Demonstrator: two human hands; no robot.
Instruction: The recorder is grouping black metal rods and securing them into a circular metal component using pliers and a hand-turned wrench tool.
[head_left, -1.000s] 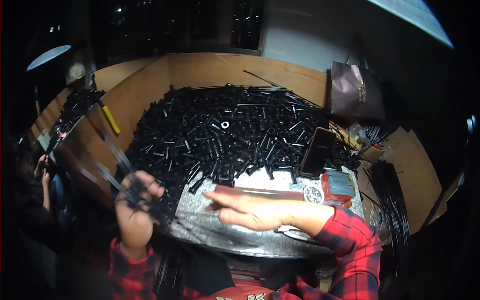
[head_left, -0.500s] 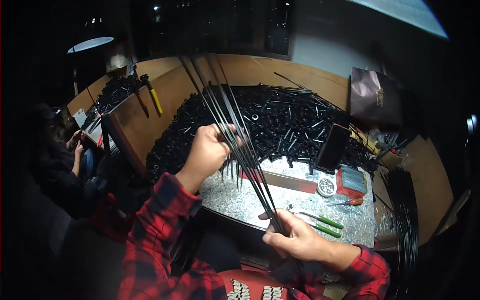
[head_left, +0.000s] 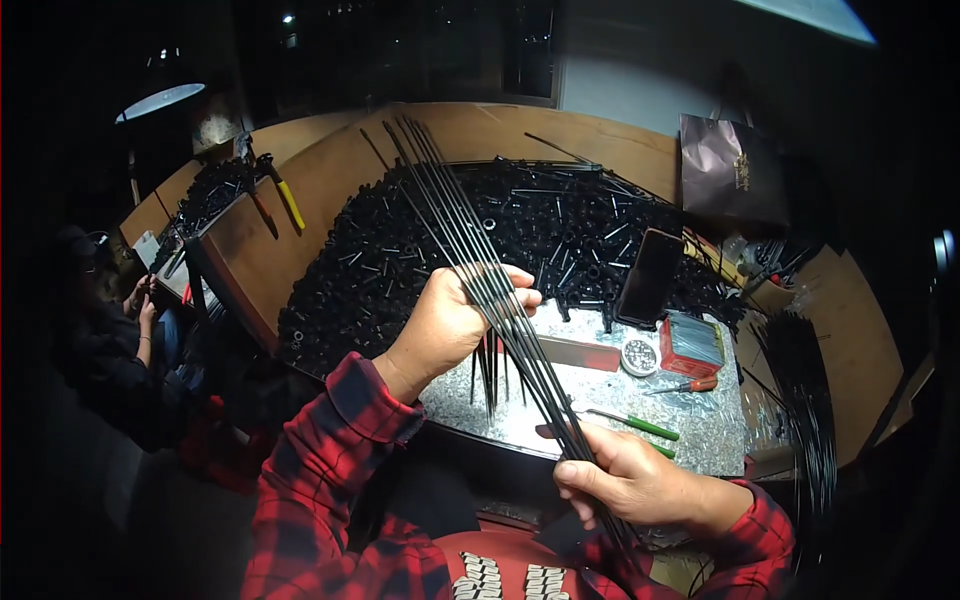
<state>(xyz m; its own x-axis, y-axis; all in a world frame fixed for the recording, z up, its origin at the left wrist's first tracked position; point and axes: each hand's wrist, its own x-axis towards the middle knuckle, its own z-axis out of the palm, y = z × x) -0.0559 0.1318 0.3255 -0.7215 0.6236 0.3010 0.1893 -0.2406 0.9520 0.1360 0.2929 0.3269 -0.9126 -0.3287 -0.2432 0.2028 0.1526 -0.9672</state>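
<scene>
A bundle of long, thin black rods (head_left: 465,225) slants from the far left down toward me, its far ends fanned out above the pile of parts. My left hand (head_left: 440,325) is closed around the middle of the bundle, with its fingers partly hidden behind the rods. Below that hand, several short dark rod ends (head_left: 488,378) point down over the bench; where they lead is hidden. Closer to me, my right hand (head_left: 630,478) grips the lower part of the bundle, thumb on top. Green-handled pliers (head_left: 650,428) lie on the bench just beyond it.
Small black parts (head_left: 390,245) are heaped across the bench (head_left: 460,405). A phone (head_left: 650,275), a red box (head_left: 690,347), a round tub (head_left: 639,356) and a screwdriver (head_left: 695,385) sit at right. More rods (head_left: 815,440) hang beyond. A co-worker (head_left: 125,330) sits at far left.
The rods' far ends, spread and blurred before, now lie closer together in a more even fan. Both hands are slightly farther right, still holding the bundle; the view has shifted a little.
</scene>
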